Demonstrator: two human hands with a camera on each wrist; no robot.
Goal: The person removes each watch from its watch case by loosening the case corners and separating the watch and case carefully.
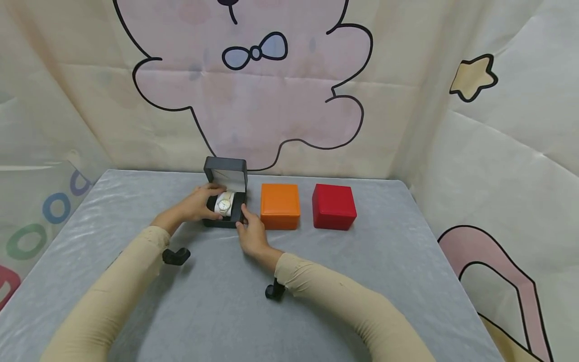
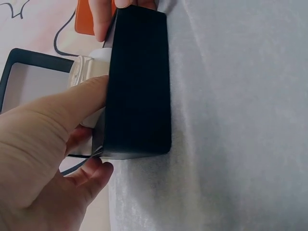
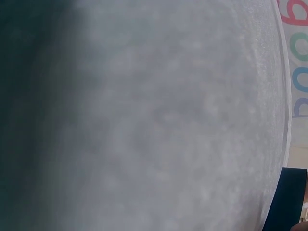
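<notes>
slippage is our first worry. the watch (image 1: 223, 205) sits on a white cushion (image 1: 232, 204) inside the black box (image 1: 226, 223), at the far part of the surface (image 1: 217, 301), left of the orange box (image 1: 279, 207) and the red box (image 1: 334, 207). our left hand (image 1: 199, 203) reaches in from the left, thumb at the near side of the cushion and forefinger towards its far side, in a pinch whose firmness we cannot tell. our right hand (image 1: 253, 237) pinches the black box near its near right corner, thumb against the near wall. if the left pinch is too light or off-centre, we judge the cushion could twist and the watch could scrape the wall. if the right hand slackens during a pull, the whole box could lift or skid. the lid (image 1: 226, 164) stands raised at the far side; a jolt could bring it down on our left fingers, since we see nothing propping it. the orange box is just right of our right hand, so a careless sideways move could nudge it. the right wrist view is mostly blurred, so it barely helps us check that grip.
</notes>
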